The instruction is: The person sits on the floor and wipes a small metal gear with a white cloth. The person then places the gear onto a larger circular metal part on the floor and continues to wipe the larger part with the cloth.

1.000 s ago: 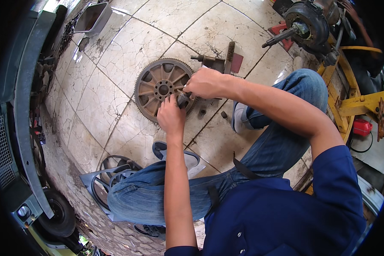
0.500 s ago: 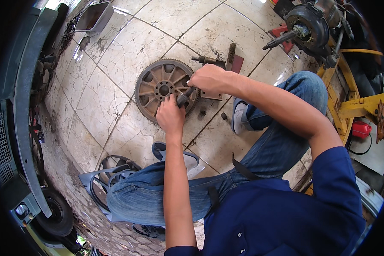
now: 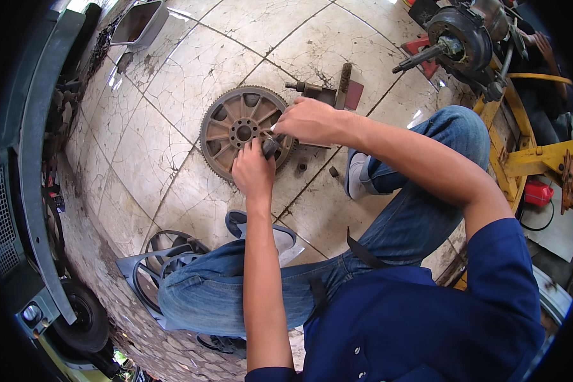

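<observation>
A rusty toothed flywheel (image 3: 221,151) lies flat on the tiled floor in front of me. Over its lower right part, my left hand (image 3: 253,170) has its fingers closed around a dark, short cylindrical part (image 3: 270,148). My right hand (image 3: 309,121) is curled above the flywheel's right rim, just up and right of that part. Its fingers are pinched on a thin dark tool, mostly covered by the hand, whose kind I cannot make out. Right of the flywheel, a metal block with a protruding shaft (image 3: 318,93) is partly hidden behind my right hand.
Two small dark cylindrical pieces (image 3: 333,172) lie near my right foot. A grey tray (image 3: 148,27) sits at the far left, a vehicle bumper (image 3: 35,153) along the left. A yellow frame (image 3: 522,162) and a hub with a shaft (image 3: 452,38) stand right; another person's arm (image 3: 544,48) shows behind.
My right hand has shifted and turned slightly, so the tool's dark shaft is now more covered. My left hand keeps its hold almost in place. Another person's arm has appeared at the upper right.
</observation>
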### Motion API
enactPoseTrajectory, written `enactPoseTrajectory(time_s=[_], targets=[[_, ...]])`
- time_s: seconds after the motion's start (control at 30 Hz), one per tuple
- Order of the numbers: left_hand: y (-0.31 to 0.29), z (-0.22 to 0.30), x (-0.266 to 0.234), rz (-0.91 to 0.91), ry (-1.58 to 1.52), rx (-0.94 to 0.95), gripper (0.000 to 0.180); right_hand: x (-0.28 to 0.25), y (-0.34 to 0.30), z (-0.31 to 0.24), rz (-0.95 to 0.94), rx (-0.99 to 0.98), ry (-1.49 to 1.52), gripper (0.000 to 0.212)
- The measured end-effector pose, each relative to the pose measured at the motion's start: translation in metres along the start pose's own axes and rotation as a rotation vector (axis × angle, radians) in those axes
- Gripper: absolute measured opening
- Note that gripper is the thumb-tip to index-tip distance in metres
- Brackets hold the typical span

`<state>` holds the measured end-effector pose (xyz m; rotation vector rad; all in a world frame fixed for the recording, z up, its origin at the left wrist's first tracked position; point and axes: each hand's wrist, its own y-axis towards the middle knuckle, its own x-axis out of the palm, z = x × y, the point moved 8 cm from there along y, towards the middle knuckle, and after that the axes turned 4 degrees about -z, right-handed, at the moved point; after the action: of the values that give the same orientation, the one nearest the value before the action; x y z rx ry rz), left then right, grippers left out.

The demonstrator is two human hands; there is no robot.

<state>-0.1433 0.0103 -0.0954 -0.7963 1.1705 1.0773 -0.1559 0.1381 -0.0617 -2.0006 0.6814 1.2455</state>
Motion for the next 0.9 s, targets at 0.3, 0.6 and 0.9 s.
enactPoseTrajectory(time_s=[0.3,0.6,0.9], targets=[[0.0,0.004,-0.003,0.017,-0.014,0.012,0.032,0.008,0.002,0.006,0.003,0.036,-0.115,0.024],[-0.001,0.004,-0.004,-0.011,-0.008,0.004,0.033,0.014,0.004,0.011,-0.046,0.095,-0.176,0.023],[-0.002,0.002,-0.001,0.005,-0.012,0.0,0.035,0.013,0.007,0.003,-0.015,0.106,-0.169,0.017]])
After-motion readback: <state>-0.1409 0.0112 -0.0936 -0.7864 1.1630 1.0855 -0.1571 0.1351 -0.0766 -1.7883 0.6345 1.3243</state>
